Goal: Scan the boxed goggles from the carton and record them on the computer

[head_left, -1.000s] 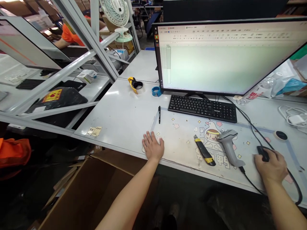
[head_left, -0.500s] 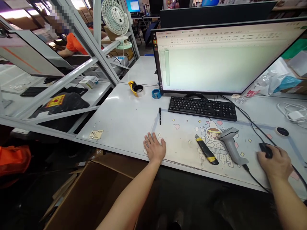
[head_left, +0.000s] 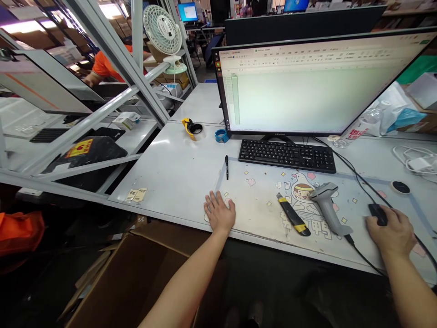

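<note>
My left hand (head_left: pixel 219 212) lies flat and open on the white desk (head_left: pixel 177 168) near its front edge, at the corner of a cartoon desk mat (head_left: pixel 259 205). My right hand (head_left: pixel 392 233) is closed over a black mouse (head_left: pixel 378 213) at the right. Between the hands lie a yellow-and-black utility knife (head_left: pixel 292 215) and a grey barcode scanner (head_left: pixel 327 206). A black pen (head_left: pixel 226 166) lies ahead of my left hand. Behind it are a black keyboard (head_left: pixel 287 155) and a large monitor (head_left: pixel 317 84) showing a spreadsheet.
An open cardboard box (head_left: pixel 126 278) stands on the floor below the desk edge. A tape dispenser (head_left: pixel 191 127) and blue tape roll (head_left: pixel 221 135) sit at the back. A slanted metal rack (head_left: pixel 102 105) and a fan (head_left: pixel 163 29) are at left; a person in orange (head_left: pixel 102 66) works behind it.
The view shifted slightly downward and sideways. Both hands have stayed where they were, the left flat on the desk, the right on the mouse.
</note>
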`<state>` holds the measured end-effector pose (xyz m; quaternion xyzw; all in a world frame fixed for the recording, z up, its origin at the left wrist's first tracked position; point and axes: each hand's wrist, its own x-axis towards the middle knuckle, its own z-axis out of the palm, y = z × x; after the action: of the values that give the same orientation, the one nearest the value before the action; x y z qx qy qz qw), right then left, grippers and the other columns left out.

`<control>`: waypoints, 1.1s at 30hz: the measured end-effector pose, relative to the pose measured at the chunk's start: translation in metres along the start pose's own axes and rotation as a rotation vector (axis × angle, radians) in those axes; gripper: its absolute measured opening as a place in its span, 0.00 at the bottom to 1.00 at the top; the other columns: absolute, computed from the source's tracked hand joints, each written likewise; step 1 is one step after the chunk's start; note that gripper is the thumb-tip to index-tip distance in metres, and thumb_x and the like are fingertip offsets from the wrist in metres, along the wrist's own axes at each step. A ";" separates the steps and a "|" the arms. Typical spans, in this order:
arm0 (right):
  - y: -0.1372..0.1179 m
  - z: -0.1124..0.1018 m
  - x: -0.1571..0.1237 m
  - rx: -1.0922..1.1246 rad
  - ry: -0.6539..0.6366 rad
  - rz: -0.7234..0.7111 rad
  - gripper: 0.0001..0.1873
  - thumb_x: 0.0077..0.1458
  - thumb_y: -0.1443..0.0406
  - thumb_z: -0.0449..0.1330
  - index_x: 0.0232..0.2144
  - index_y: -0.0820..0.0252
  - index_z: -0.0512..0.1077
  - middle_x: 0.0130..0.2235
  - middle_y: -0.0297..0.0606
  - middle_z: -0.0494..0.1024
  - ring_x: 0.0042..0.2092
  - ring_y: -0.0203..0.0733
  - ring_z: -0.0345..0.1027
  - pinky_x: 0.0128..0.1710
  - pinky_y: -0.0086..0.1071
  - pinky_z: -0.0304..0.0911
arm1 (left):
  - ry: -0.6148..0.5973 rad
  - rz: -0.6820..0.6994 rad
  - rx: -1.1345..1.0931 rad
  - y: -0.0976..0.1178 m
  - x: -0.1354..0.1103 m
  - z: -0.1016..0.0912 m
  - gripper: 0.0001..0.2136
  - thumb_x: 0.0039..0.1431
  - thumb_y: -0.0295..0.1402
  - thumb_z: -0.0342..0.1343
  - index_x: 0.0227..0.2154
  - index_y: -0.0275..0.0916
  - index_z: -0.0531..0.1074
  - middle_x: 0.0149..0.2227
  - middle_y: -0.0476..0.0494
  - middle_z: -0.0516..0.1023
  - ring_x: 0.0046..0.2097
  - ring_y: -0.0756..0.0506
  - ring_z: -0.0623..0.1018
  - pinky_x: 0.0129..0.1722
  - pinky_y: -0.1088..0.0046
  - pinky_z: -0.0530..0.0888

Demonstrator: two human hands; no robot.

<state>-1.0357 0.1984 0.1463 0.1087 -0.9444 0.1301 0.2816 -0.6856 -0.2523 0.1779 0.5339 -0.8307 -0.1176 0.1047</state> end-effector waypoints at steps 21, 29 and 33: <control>0.008 0.005 -0.002 0.080 -0.019 0.019 0.36 0.63 0.46 0.57 0.65 0.56 0.80 0.65 0.50 0.80 0.64 0.66 0.78 0.59 0.54 0.74 | -0.037 -0.021 0.084 0.003 -0.001 -0.003 0.34 0.77 0.42 0.48 0.78 0.27 0.63 0.82 0.26 0.55 0.83 0.27 0.55 0.82 0.43 0.51; 0.002 0.001 -0.001 0.075 -0.032 0.008 0.38 0.65 0.42 0.54 0.65 0.55 0.80 0.65 0.50 0.80 0.64 0.66 0.78 0.57 0.54 0.75 | -0.037 -0.020 0.090 0.004 0.000 -0.004 0.34 0.77 0.42 0.48 0.78 0.27 0.64 0.82 0.26 0.54 0.82 0.27 0.56 0.81 0.42 0.52; 0.003 0.002 -0.001 0.088 -0.035 -0.001 0.35 0.66 0.44 0.55 0.64 0.54 0.81 0.66 0.49 0.80 0.64 0.65 0.78 0.57 0.53 0.75 | -0.036 -0.018 0.090 0.004 -0.001 -0.005 0.34 0.77 0.42 0.47 0.78 0.27 0.64 0.82 0.26 0.55 0.82 0.27 0.56 0.81 0.43 0.52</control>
<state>-1.0370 0.2012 0.1438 0.1239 -0.9425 0.1694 0.2603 -0.6872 -0.2507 0.1840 0.5433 -0.8321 -0.0905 0.0647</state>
